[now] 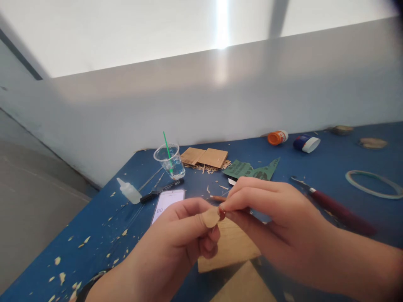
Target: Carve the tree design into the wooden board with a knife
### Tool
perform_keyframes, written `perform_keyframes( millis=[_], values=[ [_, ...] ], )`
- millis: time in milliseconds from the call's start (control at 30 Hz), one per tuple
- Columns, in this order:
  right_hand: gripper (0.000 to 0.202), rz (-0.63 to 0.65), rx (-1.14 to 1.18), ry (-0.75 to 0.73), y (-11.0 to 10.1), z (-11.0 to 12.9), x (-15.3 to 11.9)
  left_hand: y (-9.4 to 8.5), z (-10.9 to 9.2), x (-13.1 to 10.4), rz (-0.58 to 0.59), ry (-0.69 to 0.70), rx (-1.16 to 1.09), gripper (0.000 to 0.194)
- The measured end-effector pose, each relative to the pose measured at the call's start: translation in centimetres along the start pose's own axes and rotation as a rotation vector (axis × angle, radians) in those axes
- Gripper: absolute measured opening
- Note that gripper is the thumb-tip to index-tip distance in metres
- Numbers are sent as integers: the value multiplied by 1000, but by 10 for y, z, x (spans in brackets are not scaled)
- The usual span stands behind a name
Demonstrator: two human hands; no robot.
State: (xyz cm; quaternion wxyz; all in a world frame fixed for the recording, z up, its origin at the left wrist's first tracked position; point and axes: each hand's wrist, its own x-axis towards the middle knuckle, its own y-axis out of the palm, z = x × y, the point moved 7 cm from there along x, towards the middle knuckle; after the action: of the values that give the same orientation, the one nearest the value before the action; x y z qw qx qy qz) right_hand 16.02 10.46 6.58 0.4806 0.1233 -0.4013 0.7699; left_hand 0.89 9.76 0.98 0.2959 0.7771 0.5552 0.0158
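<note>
Above a square wooden board [234,245], the fingertips of both my hands meet in the middle of the view. My left hand [185,233] is closed, thumb against curled fingers. At its thumb tip sits a small pale tan piece [210,217], either a bit of wood or a thumb cover; I cannot tell which. My right hand [270,214] pinches a small dark red piece [222,212] between thumb and forefinger, touching the left fingertips. Most of that red piece is hidden by the fingers. A second board [244,285] lies nearer me.
Phone [171,199], black marker [160,191], glue bottle [129,191] and cup [178,167] with straw lie left. Behind are cardboard pieces [212,157] and green sandpaper [252,170]. Rightward are a red-handled tool [341,209], two small bottles and a ring [373,184]. Wood chips litter the blue table.
</note>
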Motion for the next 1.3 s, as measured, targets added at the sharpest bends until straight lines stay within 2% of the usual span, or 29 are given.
perform_keyframes(
  millis=[200, 333, 400, 500, 567, 600, 633, 700, 767, 800, 833, 867, 933, 1000, 1033, 1067, 1167, 1233, 1300],
  values=[
    [19, -32, -2, -41, -1, 0, 3, 0, 5, -2, 79, -89, -67, 20],
    [30, 58, -89, -257, -3, 15, 0, 6, 8, -5, 175, -197, -54, 21],
    [30, 118, -156, -353, -4, 23, -2, 10, 8, -6, 223, -229, -20, 19],
    [24, 115, -238, -426, -5, 28, -4, 9, 6, -5, 212, -200, 27, 19],
    [27, 80, -263, -396, -4, 24, -2, 3, -2, -1, 121, -58, 127, 23],
    [26, 59, -249, -327, -3, 19, 0, -1, -9, 0, 59, 53, 223, 23],
    [24, 44, -211, -217, -1, 11, 2, -3, -17, -1, -7, 183, 352, 23],
    [16, 45, -57, 114, 5, -10, 3, -2, -36, -9, -137, 478, 689, 16],
    [14, 112, 152, 481, 17, -28, -5, 10, -50, -26, -208, 802, 1046, 9],
    [15, 153, 237, 628, 24, -33, -11, 18, -54, -34, -216, 947, 1187, 11],
    [16, 185, 283, 723, 28, -35, -15, 25, -55, -41, -212, 1058, 1288, 15],
    [16, 207, 268, 749, 29, -35, -16, 29, -55, -44, -200, 1117, 1350, 16],
    [14, 237, 13, 640, 22, -34, -10, 28, -53, -41, -184, 1081, 1371, 16],
    [20, 294, -385, 473, 13, -38, -1, 19, -51, -28, -187, 911, 1287, 13],
    [23, 365, -549, 452, 12, -45, 0, 12, -48, -21, -183, 807, 1215, 11],
    [25, 406, -605, 454, 10, -53, 0, 6, -45, -14, -177, 703, 1132, 9],
    [25, 486, -601, 468, 7, -68, -1, -6, -35, 0, -167, 462, 928, 9],
    [21, 488, -571, 446, 5, -66, -1, -8, -32, 3, -166, 374, 900, 9],
    [19, 441, -442, 439, 2, -56, 0, -8, -29, 3, -155, 308, 916, 10]
  ],
)
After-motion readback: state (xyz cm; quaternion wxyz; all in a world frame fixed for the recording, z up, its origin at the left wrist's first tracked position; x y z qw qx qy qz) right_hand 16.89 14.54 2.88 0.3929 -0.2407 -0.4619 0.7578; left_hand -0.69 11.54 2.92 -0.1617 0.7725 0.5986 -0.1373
